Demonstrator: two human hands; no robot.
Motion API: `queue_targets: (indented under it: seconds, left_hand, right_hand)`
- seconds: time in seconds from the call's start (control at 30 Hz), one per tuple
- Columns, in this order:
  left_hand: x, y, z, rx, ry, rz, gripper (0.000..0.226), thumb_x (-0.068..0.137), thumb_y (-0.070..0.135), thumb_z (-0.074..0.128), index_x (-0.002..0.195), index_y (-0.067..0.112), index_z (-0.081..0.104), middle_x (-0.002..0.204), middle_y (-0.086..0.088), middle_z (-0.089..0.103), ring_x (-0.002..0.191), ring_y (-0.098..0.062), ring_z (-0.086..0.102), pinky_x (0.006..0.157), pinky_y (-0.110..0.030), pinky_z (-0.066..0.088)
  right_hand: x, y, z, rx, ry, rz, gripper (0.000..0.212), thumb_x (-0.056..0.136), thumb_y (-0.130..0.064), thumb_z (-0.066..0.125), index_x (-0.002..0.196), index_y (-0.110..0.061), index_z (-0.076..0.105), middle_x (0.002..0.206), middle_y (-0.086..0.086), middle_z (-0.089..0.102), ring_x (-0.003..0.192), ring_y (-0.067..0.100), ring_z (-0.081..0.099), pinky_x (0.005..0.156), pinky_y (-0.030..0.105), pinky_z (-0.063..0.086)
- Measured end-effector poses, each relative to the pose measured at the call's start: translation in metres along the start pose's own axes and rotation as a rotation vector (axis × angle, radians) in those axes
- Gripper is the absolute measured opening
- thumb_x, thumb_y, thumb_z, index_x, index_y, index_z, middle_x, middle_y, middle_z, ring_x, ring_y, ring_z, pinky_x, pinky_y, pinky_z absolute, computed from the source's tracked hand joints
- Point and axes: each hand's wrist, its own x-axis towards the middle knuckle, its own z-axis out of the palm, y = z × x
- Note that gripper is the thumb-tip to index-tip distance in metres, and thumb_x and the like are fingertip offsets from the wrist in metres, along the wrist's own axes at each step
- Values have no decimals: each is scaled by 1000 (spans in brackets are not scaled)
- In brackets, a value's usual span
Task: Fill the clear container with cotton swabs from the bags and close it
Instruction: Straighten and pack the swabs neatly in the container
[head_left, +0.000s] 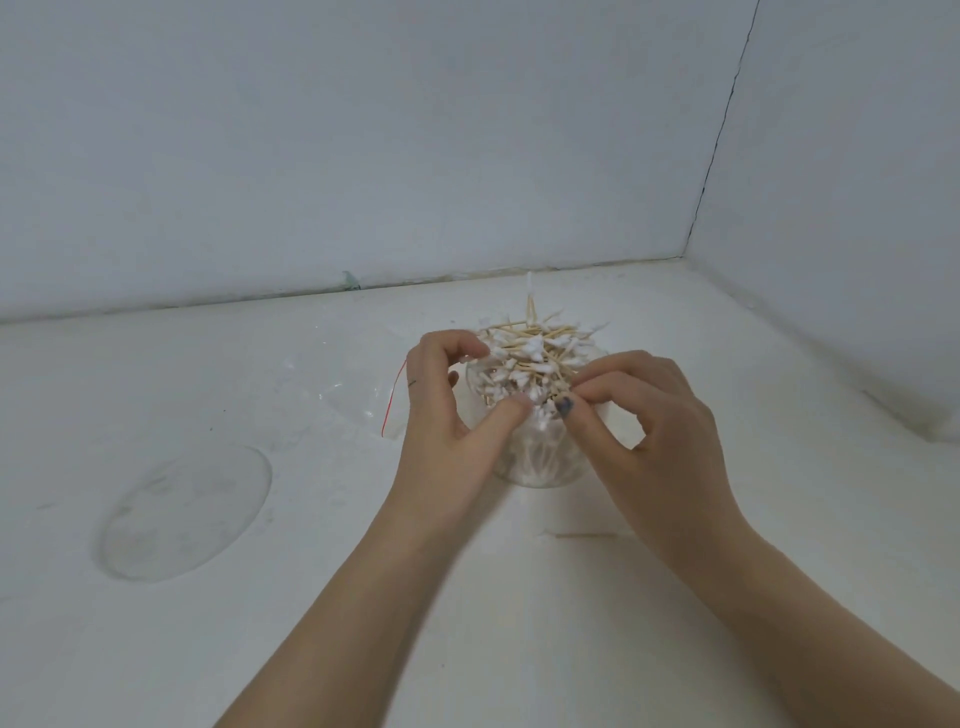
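**Both hands on heaped swabs**

Clear container (535, 457) sits mid-table (727, 519), cotton swabs (530, 353) piled above rim. Left hand (447, 410) fingers curl around pile; right hand (649, 415) pinches swabs. Clear lid (182, 514) lies near left; empty bag (358, 395) left of container.

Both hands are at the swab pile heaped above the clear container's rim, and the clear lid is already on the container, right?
Not quite. The clear lid lies flat on the white surface, well left of the clear container, not on it; the head view shows this. The rest holds: left hand and right hand are at the heaped cotton swabs.
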Motion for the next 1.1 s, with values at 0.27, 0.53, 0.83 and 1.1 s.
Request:
queue_targets:
  seconds: [0.27,0.53,0.83,1.1]
  left_hand:
    - [5,1,-5,320,89,110,25,90,38,61,114,42,58,106,16,58,111,-7,48,89,-20,38]
    - [19,6,-16,437,-36,208,17,101,18,59,104,30,70,93,20,67,96,-7,56,78,-19,39]
    - [25,8,-20,471,-96,261,15,93,37,63,103,30,71,92,18,67,95,-7,56,83,-18,42]
    - [35,15,-23,566,-104,354,10,99,19,62,94,24,69,88,15,66,86,-8,55,79,-20,42]
  right_hand:
    - [11,-15,-6,-64,-29,-87,36,86,-21,63,122,-21,65,110,-12,61,105,10,55,91,21,43]
    - [47,-16,-8,-214,-339,-150,34,92,-38,51,123,-30,64,89,-13,52,75,7,52,68,26,45]
    - [57,-13,-6,-158,-238,-221,9,91,-9,64,92,-13,72,77,-2,63,68,11,55,65,23,43]
    - [60,-20,-16,-165,-167,-70,15,90,-9,64,92,-20,75,81,-8,68,80,6,59,71,10,43]
